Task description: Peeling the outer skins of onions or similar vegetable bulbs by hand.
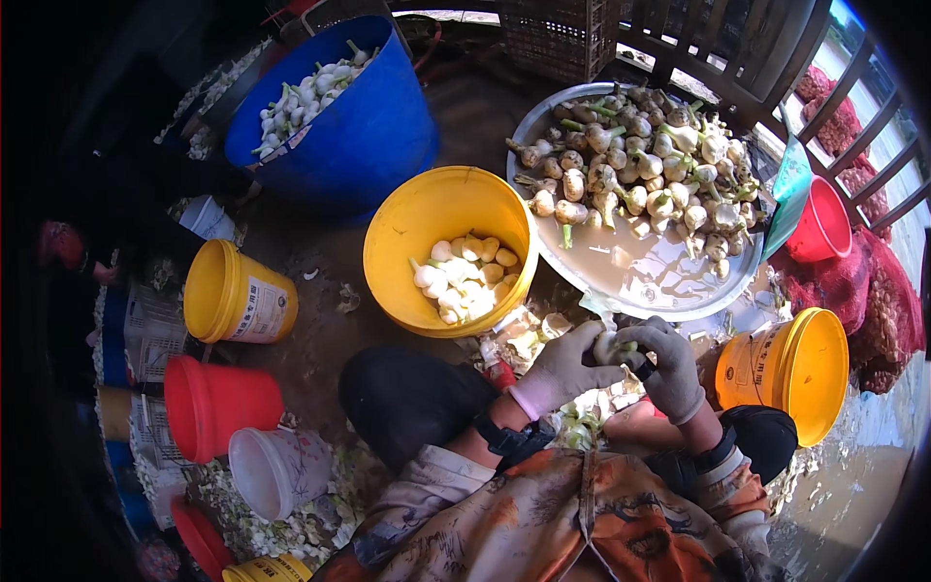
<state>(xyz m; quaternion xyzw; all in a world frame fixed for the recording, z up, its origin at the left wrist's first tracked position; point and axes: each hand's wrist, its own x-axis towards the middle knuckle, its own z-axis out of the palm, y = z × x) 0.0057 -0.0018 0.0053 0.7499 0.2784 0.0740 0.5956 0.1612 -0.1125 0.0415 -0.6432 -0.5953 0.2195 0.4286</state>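
Observation:
Both my hands wear pale grey gloves and meet above a heap of peelings [582,417] between my knees. My left hand [558,373] is closed round a garlic bulb [605,346] with a pale green stem end. Against the bulb's other side, my right hand [671,376] has its fingers curled in; a small dark thing [645,370] shows at them, too small to name. Just ahead stands a yellow bucket [388,247] with cleaned white garlic bulbs [461,281] in it. Beyond my right hand, a wide metal basin [572,267] holds many soil-stained garlic bulbs [669,160] and murky water.
A large blue tub [359,145] with white bulbs stands far left. On the left are a yellow bucket [218,291], a red bucket [218,407] and a white bucket [276,470]. At right are another yellow bucket [776,373], red net sacks [887,301] and a slatted railing [718,44].

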